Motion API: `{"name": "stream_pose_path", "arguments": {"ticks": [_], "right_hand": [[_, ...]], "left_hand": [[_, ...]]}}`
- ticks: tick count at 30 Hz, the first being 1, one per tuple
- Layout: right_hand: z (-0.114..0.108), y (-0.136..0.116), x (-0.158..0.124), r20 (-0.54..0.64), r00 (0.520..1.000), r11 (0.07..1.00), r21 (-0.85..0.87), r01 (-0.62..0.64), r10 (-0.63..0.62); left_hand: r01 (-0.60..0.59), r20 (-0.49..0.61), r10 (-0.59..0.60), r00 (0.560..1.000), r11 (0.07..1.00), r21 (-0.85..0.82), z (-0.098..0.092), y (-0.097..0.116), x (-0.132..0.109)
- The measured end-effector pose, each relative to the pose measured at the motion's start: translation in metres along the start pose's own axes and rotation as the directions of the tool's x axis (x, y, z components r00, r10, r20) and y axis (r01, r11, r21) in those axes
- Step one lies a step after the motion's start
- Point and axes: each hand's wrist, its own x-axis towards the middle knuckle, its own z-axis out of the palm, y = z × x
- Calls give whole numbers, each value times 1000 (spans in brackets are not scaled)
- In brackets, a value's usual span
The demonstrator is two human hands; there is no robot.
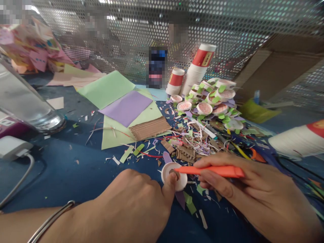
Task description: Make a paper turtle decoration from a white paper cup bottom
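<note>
My left hand [138,199] is closed, its thumb pressing down on a small white paper cup bottom [183,180] lying on the table. A small brown cardboard piece [177,174] sits inside it, partly under the thumb. Purple paper strips [180,199] stick out above and below the cup bottom, with a green strip [189,202] beside the lower one. Pinched in my right hand [243,189] is an orange pen [215,171], held nearly level. Its tip meets the cardboard piece or lies just over it; I cannot tell which.
Paper scraps [199,138] litter the middle, before a pile of cut cup bottoms [205,108] and stacked paper cups [194,71]. Behind my left hand lie coloured sheets [126,106] and corrugated cardboard [150,128]. A glass [27,98] and white charger [14,147] stand left; orange-handled scissors [257,155] lie right.
</note>
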Motion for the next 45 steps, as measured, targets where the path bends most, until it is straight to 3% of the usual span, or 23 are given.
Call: {"name": "stream_pose_path", "arguments": {"ticks": [13,26,35,39,45], "right_hand": [[1,0,4,9,999,997,-61,37,-37],[3,2,2,35,998,998,-49,50,-49],[4,1,2,58,998,999,-20,36,-34],[4,2,1,57,998,1000,-11,24,-23],[4,2,1,83,997,1000,24,0,-2]], "left_hand": [[-33,-65,37,997,998,57,12,-3,-2],[-44,-43,50,998,989,138,12,-2,-2],[-33,-135,45,990,996,84,16,-3,-5],[-33,-50,40,998,990,137,10,-1,-4],[-86,156,48,987,966,246,-18,9,9]]}}
